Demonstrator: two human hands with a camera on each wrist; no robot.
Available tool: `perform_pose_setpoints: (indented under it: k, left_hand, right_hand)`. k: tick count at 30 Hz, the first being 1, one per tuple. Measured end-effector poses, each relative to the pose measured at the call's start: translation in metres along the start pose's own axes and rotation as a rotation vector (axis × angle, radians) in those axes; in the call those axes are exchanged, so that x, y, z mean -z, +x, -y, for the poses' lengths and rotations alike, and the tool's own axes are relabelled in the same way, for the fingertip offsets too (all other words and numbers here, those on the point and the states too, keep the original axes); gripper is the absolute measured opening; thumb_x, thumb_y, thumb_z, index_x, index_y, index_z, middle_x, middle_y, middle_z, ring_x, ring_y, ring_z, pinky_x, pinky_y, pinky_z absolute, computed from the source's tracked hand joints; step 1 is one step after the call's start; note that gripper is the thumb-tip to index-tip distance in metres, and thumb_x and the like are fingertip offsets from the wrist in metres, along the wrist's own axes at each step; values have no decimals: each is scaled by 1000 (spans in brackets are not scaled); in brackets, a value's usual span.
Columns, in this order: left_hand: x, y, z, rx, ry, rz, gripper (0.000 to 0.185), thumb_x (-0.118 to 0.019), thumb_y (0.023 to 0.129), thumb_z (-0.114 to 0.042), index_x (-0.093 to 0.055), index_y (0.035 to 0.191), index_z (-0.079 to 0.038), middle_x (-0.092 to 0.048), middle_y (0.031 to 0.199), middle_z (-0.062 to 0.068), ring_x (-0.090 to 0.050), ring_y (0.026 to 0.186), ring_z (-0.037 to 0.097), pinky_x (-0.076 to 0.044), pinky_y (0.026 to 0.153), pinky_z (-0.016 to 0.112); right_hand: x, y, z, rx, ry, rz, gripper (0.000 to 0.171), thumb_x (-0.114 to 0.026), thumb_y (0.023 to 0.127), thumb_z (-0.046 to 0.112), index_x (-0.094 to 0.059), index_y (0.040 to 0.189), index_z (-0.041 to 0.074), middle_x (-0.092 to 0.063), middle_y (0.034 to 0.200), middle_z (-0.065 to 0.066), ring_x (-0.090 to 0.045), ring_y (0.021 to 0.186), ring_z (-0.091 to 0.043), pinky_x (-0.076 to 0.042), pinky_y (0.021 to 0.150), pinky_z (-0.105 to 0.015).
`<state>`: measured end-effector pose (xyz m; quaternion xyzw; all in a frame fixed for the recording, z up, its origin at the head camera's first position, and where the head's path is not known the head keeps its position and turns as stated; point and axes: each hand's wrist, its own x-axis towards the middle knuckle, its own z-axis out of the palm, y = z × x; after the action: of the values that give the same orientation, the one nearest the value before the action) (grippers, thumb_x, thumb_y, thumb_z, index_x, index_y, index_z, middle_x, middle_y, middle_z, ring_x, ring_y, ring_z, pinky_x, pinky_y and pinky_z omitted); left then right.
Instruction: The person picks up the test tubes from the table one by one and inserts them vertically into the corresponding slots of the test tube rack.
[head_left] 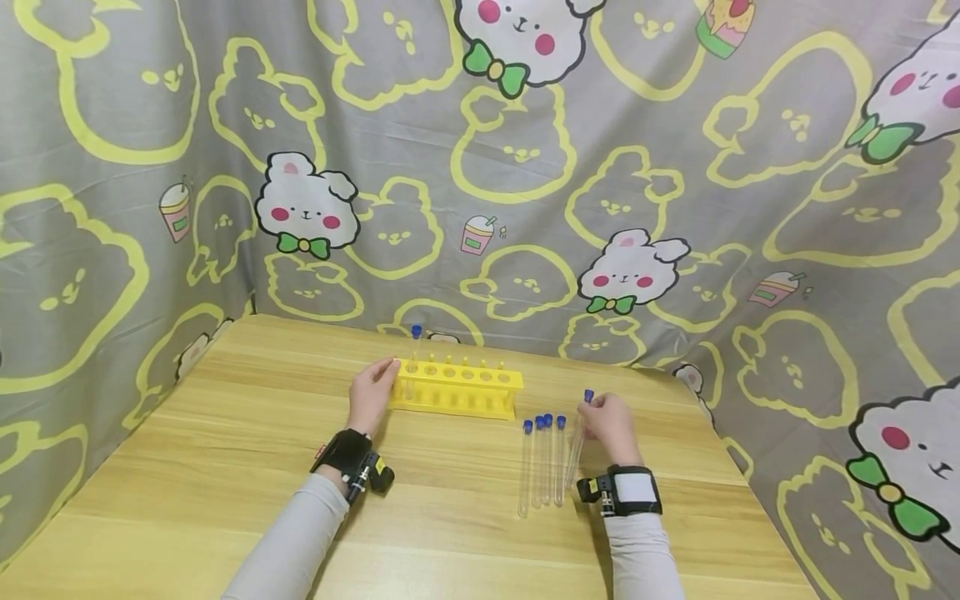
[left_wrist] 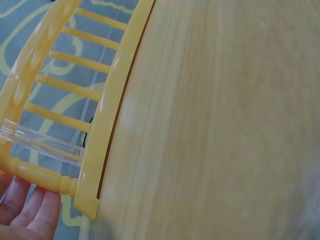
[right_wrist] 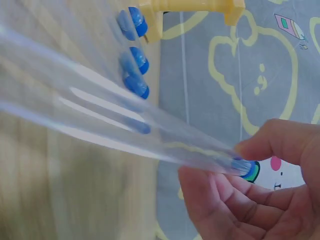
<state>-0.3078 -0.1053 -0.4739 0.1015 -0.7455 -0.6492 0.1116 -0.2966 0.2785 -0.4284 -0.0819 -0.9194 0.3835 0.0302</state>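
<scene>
A yellow test tube rack [head_left: 457,393] stands on the table, one blue-capped test tube [head_left: 416,343] upright in its leftmost hole. My left hand [head_left: 372,395] grips the rack's left end; in the left wrist view its fingers [left_wrist: 44,210] lie against the end post. To the right of the rack, my right hand [head_left: 609,423] pinches another test tube [head_left: 577,450] just under its blue cap, tilted with the cap end up. In the right wrist view this clear tube [right_wrist: 125,117] crosses the frame, its neck between thumb and fingers.
Several capped test tubes [head_left: 542,462] lie side by side on the wooden table [head_left: 442,517], just left of my right hand, caps toward the back. Patterned grey cloth [head_left: 420,150] hangs behind the table and along both sides.
</scene>
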Motion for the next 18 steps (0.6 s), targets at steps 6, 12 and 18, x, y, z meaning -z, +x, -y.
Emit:
perform_pose_setpoints:
  k: [6, 12, 18]
  left_hand:
    - [0, -1, -1, -11, -1, -4, 47, -57, 97, -40, -59, 132, -7, -57, 139, 14, -51, 131, 30, -44, 109, 44]
    - [0, -2, -1, -14, -15, -3, 48, -57, 97, -41, -59, 131, -8, -57, 139, 14, -50, 132, 30, -44, 110, 44]
    - [0, -2, 0, -5, -26, -3, 48, -56, 98, -41, -58, 132, -7, -56, 140, 14, -49, 133, 30, -43, 110, 44]
  right_hand:
    - [5, -3, 10, 45, 12, -95, 24, -56, 89, 15, -55, 101, -6, -65, 93, -21, -68, 61, -17, -58, 59, -28]
    - [9, -9, 24, 105, 37, -181, 27, -55, 89, 19, -56, 104, -4, -68, 95, -22, -69, 62, -15, -55, 58, -24]
    - [13, -15, 50, 177, 57, -216, 28, -56, 89, 19, -57, 107, -2, -66, 93, -18, -71, 67, -18, -57, 60, -26]
